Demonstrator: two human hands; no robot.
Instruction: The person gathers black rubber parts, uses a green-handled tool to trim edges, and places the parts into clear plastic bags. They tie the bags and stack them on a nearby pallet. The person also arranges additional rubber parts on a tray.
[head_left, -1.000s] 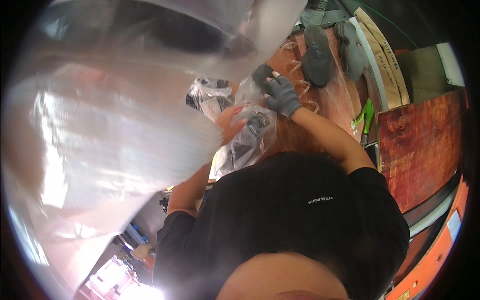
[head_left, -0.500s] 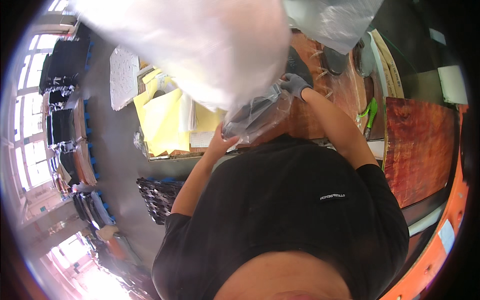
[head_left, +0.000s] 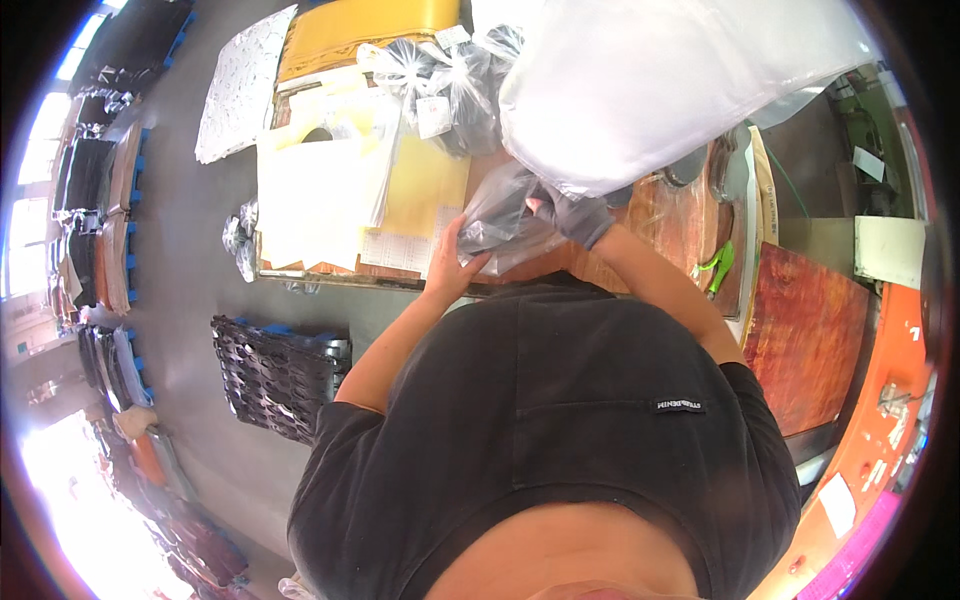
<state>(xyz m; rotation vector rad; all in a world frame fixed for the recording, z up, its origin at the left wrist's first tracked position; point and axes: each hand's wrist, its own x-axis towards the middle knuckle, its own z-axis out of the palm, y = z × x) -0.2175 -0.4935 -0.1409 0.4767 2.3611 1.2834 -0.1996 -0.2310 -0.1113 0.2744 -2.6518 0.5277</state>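
On the reddish-brown wooden tabletop (head_left: pixel 668 225), we see pale yellow paper sheets (head_left: pixel 325 205) at left and a bright green-handled tool (head_left: pixel 718 266) at right. Beyond the tool, we find a glossy red-brown rectangular board (head_left: pixel 808 340) near a long orange frame (head_left: pixel 855 440).

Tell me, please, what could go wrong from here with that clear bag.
The clear bag, wrinkled between the left hand and gloved right hand, might tear or slip. The white plastic sheet hides part of the right hand from view, so a poor grip there could go unnoticed.
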